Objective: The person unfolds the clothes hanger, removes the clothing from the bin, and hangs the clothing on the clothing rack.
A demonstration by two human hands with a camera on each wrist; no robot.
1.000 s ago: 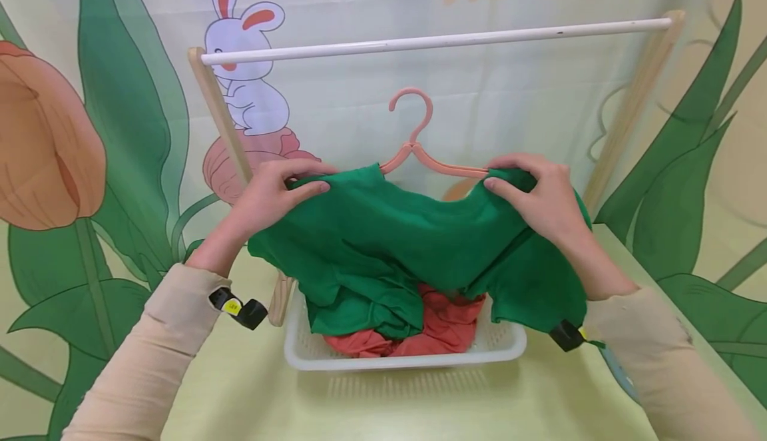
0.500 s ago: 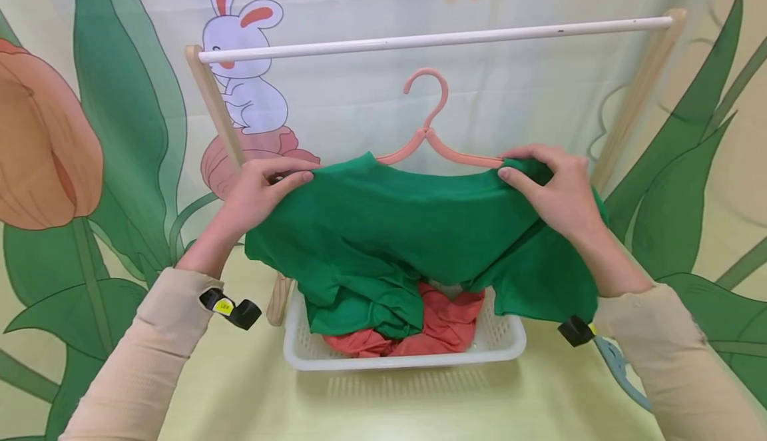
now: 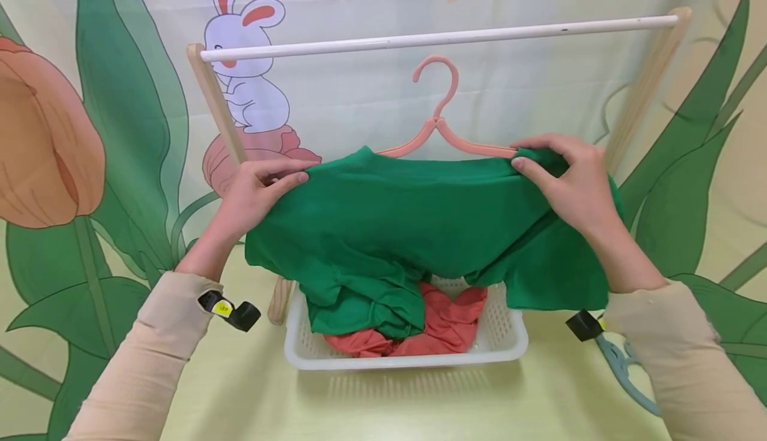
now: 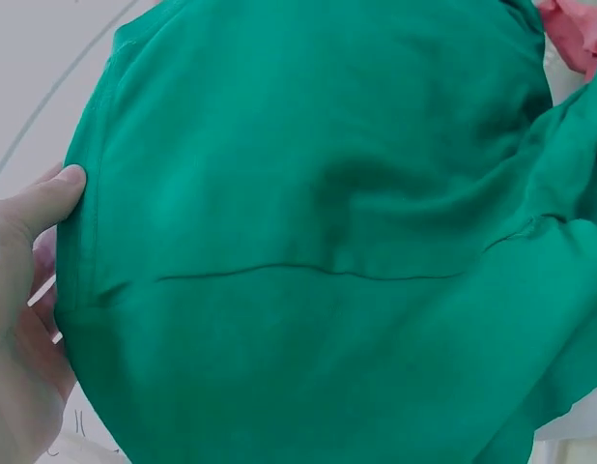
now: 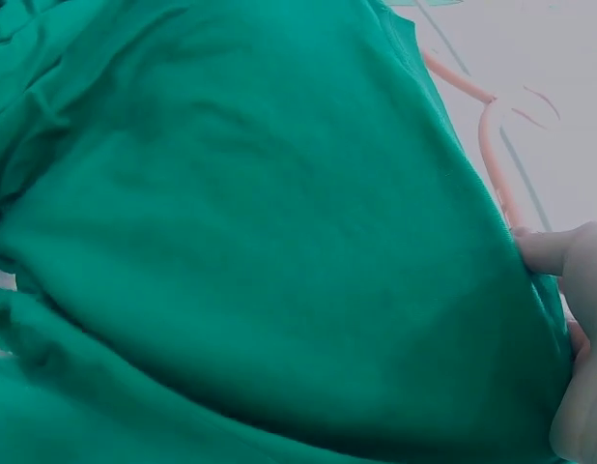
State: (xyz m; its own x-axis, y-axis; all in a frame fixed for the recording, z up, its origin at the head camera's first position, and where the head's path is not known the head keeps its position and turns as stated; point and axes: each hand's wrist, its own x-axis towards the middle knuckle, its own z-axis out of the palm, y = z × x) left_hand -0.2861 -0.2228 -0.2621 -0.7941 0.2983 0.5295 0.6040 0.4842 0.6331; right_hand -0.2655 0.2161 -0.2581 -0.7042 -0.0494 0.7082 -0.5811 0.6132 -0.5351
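Note:
A green T-shirt [image 3: 395, 221] is spread between my two hands, its lower part bunched over the basket. My left hand [image 3: 252, 191] pinches the shirt's left shoulder between thumb and fingers; the left wrist view shows the thumb on the cloth's edge. My right hand [image 3: 575, 178] pinches the other shoulder, where a pink clothes hanger [image 3: 436, 121] runs into the shirt. The hanger's hook stands up above the neckline, and both its arm ends are hidden by cloth. In the right wrist view the hanger [image 5: 492, 145] passes close to my right thumb.
A white plastic basket [image 3: 407, 363] stands below, with a red garment [image 3: 446, 324] in it. Behind rises a rack with a white rail [image 3: 443, 40] and wooden posts. A blue-grey hanger [image 3: 626, 378] lies on the table [image 3: 419, 408], partly behind my right forearm.
My right hand has moved right and up, drawing the shirt's neckline nearly straight. The pink hanger has risen and shifted right with it. My left hand has moved slightly left.

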